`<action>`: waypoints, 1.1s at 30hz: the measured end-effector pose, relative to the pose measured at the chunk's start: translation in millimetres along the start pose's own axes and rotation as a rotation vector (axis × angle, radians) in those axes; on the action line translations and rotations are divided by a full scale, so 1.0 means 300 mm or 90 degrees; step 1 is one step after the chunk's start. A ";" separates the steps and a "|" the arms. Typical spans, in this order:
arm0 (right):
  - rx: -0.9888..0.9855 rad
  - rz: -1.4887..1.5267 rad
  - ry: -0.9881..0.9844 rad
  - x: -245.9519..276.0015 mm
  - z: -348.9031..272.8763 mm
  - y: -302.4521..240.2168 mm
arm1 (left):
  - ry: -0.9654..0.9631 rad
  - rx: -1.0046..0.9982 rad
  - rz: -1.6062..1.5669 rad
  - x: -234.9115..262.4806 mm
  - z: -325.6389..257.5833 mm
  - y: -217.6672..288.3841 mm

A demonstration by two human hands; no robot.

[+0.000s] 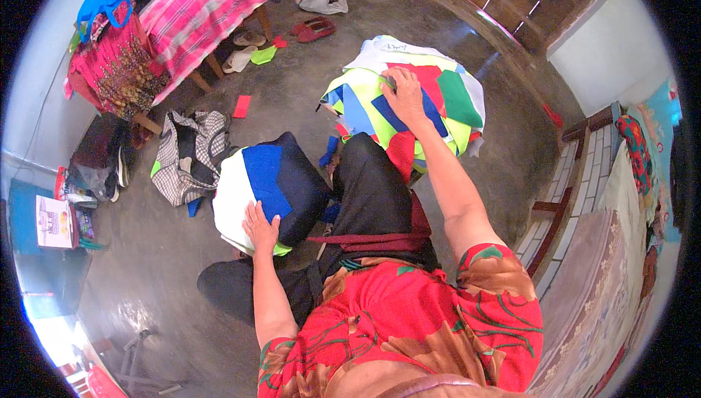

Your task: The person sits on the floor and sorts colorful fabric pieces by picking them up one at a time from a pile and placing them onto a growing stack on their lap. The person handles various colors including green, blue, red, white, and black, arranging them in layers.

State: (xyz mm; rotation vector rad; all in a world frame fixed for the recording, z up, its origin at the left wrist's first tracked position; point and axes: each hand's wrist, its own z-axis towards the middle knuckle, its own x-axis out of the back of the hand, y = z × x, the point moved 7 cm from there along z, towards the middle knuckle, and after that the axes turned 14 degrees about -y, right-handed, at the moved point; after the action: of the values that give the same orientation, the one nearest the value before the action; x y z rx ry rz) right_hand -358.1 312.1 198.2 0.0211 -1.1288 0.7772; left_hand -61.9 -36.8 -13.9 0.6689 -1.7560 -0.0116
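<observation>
In front of my knees, to the right, rises a big heap of cloth pieces in white, lime, red, green and blue. My right hand reaches out onto its top, fingers bent and a little apart, with no cloth plainly gripped. To the left is a smaller stack of cloth pieces, with white, blue and black on top and a lime edge beneath. My left hand lies spread on the white and blue part of that stack. The undersides of both fingers' tips are hidden against the cloth.
A checked cloth lies crumpled on the floor at left, near a red scrap. Beyond stand a bench with a pink checked cover, red shoes and a white plastic bag. A box is at far left.
</observation>
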 end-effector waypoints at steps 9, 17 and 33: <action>-0.226 -0.175 0.100 0.247 -0.193 0.237 | 0.003 0.000 0.007 -0.003 0.000 -0.004; -0.253 -0.221 0.056 0.216 -0.202 0.286 | -0.003 0.007 0.015 0.007 -0.006 -0.006; -0.254 -0.308 -0.036 0.244 -0.159 0.258 | 0.003 0.017 0.013 0.016 -0.013 0.005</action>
State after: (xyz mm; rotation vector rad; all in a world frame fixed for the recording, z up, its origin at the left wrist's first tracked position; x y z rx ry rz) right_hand -349.2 428.1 208.3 -0.0186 -1.2508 0.1171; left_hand -59.7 -36.4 -8.0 0.6698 -1.7607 0.0272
